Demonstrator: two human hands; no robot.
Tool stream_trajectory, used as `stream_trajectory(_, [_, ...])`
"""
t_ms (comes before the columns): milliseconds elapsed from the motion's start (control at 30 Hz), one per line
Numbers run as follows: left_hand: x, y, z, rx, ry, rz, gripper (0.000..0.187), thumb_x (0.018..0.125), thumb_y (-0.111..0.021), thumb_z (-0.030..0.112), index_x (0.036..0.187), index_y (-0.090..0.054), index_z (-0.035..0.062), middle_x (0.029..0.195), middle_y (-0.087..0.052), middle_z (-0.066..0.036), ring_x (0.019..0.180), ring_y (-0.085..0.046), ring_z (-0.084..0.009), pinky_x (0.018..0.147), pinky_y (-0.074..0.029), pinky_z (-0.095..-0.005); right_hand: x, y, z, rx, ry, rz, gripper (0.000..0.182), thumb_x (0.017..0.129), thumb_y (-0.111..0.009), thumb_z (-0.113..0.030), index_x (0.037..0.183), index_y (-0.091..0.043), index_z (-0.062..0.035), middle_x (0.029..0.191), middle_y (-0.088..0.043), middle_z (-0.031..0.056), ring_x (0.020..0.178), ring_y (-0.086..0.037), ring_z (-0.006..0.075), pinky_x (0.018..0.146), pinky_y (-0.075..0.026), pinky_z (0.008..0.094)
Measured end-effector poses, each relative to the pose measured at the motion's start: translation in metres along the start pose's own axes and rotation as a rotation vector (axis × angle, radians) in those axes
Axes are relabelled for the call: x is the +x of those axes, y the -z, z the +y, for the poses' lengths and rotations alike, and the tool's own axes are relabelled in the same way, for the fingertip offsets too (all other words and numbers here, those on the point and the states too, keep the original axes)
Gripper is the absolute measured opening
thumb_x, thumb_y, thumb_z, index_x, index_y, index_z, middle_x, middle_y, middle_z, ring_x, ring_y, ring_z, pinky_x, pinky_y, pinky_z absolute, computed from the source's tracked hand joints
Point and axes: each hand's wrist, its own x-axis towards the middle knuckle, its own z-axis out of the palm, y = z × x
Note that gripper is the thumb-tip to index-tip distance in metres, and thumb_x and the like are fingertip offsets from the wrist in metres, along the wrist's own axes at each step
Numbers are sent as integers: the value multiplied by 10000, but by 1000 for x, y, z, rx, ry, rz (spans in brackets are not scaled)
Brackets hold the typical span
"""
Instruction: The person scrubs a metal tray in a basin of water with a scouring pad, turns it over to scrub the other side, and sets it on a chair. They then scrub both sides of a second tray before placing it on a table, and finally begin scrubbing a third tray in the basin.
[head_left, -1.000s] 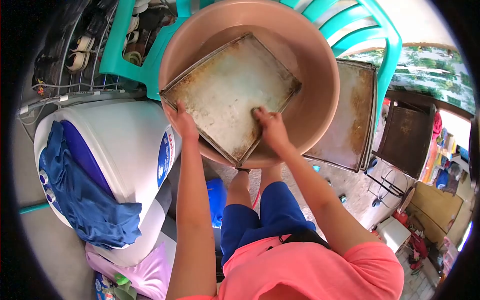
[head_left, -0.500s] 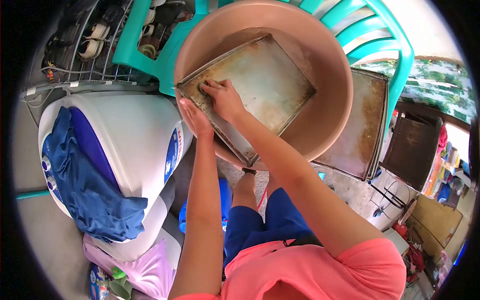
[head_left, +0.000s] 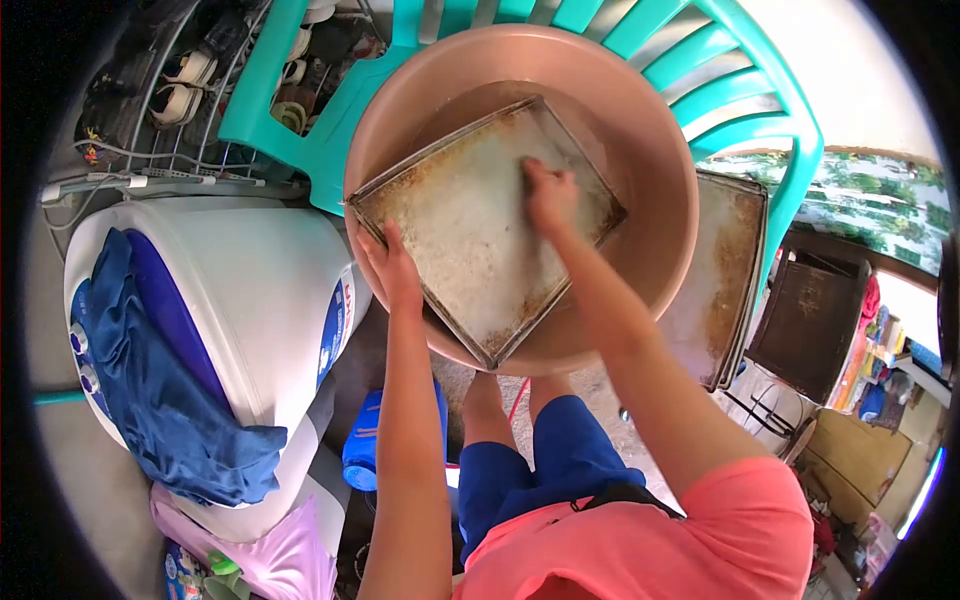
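Note:
A square metal tray (head_left: 470, 240) with rusty, browned edges rests tilted in a large round brown basin (head_left: 670, 210), which stands on a green plastic chair (head_left: 340, 130). My left hand (head_left: 395, 268) lies at the tray's left edge, its thumb apart from the other fingers, steadying the rim. On the right part of the tray's surface, my right hand (head_left: 551, 200) presses down with bent fingers around a small dark thing that I cannot make out clearly.
A second rusty tray (head_left: 715, 270) leans right of the basin. Left stands a white and purple washing machine (head_left: 230, 290) with a blue cloth (head_left: 150, 380) over it. Behind are a shoe rack (head_left: 170, 180) and shoes. A blue container (head_left: 370, 440) stands below.
My right hand has moved from the tray's left corner to its right part. My left hand has spread its thumb and sits slightly lower, and the whole view has shifted a little.

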Motion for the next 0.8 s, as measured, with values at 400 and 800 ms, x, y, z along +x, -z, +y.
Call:
stream_trajectory(400, [-4,-6,23,164,-6,82,556,931,-515,107,1435,-304,7,1436,-377,-175,1289,-391,-296,1078,-281,-353,-6,10,164,-399,-266,-189,478,798,-502,-41,1268,-529,-125,1323,-525,96,1105,-485,444,948,-441,476])
stream_trajectory(800, [0,-5,20,326,-157,116,549,909,-497,5,1425,-307,-2,1422,-372,-154,1276,-389,-273,1078,-278,-348,170,-34,55,-253,-72,-235,393,821,-496,-71,1202,-571,-131,1179,-602,187,1065,-536,423,919,-456,459])
